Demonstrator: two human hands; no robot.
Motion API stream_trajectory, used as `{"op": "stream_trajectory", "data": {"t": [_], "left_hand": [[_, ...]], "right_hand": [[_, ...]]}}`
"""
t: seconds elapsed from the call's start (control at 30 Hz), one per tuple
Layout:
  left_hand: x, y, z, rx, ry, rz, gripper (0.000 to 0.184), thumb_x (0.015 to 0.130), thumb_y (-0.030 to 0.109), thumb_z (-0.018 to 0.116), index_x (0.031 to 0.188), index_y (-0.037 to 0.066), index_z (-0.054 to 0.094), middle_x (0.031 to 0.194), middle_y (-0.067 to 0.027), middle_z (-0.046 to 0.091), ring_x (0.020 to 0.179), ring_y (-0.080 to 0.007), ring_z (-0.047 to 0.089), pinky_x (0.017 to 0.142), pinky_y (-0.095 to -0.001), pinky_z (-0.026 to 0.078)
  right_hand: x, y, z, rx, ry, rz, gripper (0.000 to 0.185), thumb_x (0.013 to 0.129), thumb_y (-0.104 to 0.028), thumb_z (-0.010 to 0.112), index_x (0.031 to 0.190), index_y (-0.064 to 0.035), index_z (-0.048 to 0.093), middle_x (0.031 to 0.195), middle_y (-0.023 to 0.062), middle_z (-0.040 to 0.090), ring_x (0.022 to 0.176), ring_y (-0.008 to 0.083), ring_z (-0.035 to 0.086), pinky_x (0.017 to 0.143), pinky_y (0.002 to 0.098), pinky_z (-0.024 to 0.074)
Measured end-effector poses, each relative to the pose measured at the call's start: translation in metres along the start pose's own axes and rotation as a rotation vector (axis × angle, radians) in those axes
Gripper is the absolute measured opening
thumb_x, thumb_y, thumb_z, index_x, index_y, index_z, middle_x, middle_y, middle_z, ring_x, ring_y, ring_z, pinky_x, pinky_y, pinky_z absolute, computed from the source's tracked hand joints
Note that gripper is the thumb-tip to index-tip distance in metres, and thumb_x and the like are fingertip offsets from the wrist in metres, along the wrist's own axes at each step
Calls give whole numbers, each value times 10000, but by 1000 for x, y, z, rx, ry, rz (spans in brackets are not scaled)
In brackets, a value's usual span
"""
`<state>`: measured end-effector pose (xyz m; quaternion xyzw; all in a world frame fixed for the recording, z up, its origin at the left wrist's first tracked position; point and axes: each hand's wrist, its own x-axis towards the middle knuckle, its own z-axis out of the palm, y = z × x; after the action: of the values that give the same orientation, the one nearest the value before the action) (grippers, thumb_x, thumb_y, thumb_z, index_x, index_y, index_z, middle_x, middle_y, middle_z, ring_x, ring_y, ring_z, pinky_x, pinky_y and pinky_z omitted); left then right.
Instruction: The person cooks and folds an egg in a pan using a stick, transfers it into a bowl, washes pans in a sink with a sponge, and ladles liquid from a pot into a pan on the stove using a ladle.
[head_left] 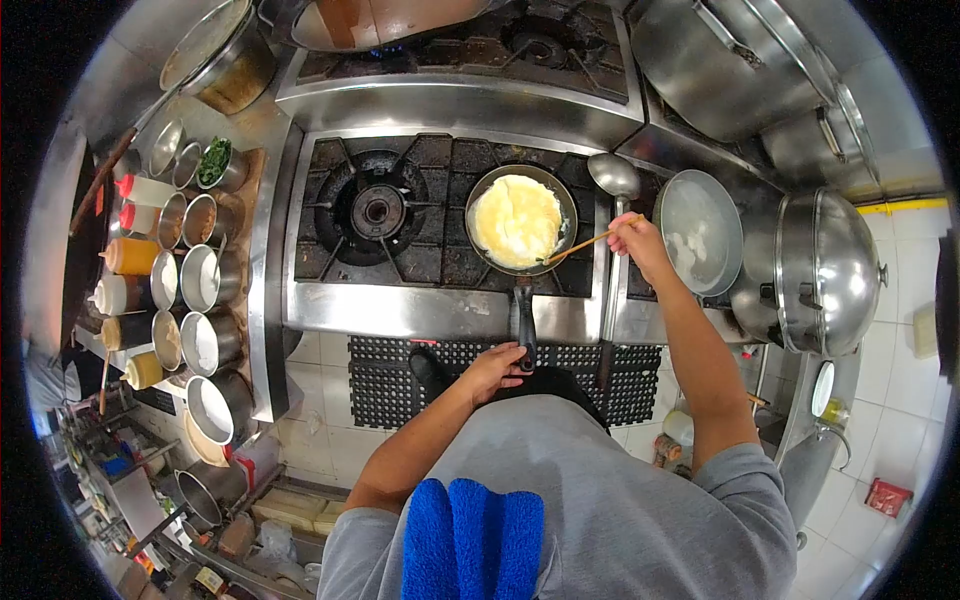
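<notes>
Evidently soft and fragile, the pale-yellow, egg-like round layer [517, 220] lies inside the round black frying pan [569, 218]; it would probably tear if pinched, so support from beneath suits it. On the pan's near side, the left hand's [495, 371] fingers are closed on the stiff black handle [523, 315], the sensible hold. Right of the pan, the right hand's [634, 240] fingers pinch thin brown wooden chopsticks [582, 246].

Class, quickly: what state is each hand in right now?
Left hand: closed, holding the straight, black frying-pan handle.
Right hand: closed, holding a slim, brown, stick-like utensil.
</notes>
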<state>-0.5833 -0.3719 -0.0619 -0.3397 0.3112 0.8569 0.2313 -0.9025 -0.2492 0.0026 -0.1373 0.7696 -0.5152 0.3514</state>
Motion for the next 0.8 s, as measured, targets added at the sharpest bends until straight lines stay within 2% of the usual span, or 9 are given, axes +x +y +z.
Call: {"op": "stream_trajectory", "data": {"t": [0.2,0.27,0.33,0.47,0.67,0.8], "left_hand": [[5,-3,-1,8,-22,-7,309,884,323,548,1122,130,518,980,6,583,931,-162,574,799,-334,444],[5,-2,-2,-7,-19,-32,263,902,305,532,1109,142,514,1095,-2,593,968,-163,562,826,-348,432],[7,-2,-1,1,-14,-11,259,903,301,531,1109,144,514,1093,0,594,959,-162,562,820,-347,430],[6,8,9,-46,-15,38,245,905,280,530,1113,151,514,1078,11,599,930,-143,563,802,-339,426],[9,9,8,-19,-46,47,237,899,267,546,1108,157,516,1054,17,610,912,-127,567,801,-339,427],[5,8,6,-18,-19,47,242,898,278,549,1110,164,520,1067,12,610,909,-132,569,812,-348,421]], "right_hand": [[-6,15,28,181,30,87,169,866,-195,537,923,-37,553,747,55,606,642,112,576,567,237,459],[-9,15,27,235,36,67,174,869,-197,537,934,-36,554,746,58,607,644,114,578,573,241,464],[-9,17,16,268,69,43,170,873,-191,532,936,-35,557,745,58,608,636,114,577,566,238,462],[-11,15,9,82,0,9,157,875,-182,531,921,-34,559,751,61,615,620,110,575,556,227,461],[-19,12,33,117,18,-64,156,874,-170,538,931,-27,559,754,66,615,640,112,581,581,228,470],[-18,10,12,82,-18,-116,162,874,-171,535,939,-26,567,754,66,614,647,112,581,596,230,473]]}}
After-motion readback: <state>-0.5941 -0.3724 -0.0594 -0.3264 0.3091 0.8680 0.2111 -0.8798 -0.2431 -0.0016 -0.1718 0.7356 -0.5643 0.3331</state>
